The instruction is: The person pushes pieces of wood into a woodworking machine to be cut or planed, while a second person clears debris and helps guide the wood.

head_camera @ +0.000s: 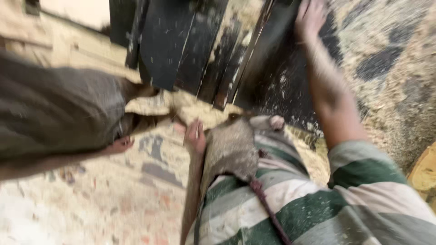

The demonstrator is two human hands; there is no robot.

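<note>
Dark wooden boards (181, 45), several lying side by side, fill the top centre of the frame, flecked with pale sawdust.

Right hand (311, 16) at the upper right, arm stretched out, fingers spread flat on the far end of the boards; the frame edge crops the fingertips. Not a grip, more a press.

Left hand (195, 136) low at centre, just below the near ends of the boards, beside a heap of sawdust (190, 109). Blurred; fingers look pressed together, and I cannot tell whether it holds anything.

Handling, as a judgement: the boards look stiff, fairly heavy and long. The dust would make the faces slippery, and the edges may be rough. The long edges or the near ends seem the best hold.

The person wears a striped green and pale shirt (318, 208). At the left, a second person's grey trouser leg (59, 113) and bare foot (119, 145).

Floor (113, 199) is pale and speckled at the lower left. At the right the ground (390, 59) is dark under patchy sawdust. A yellow curved thing (424, 174) shows at the right edge, unclear. Looks like a rough woodworking shop.
</note>
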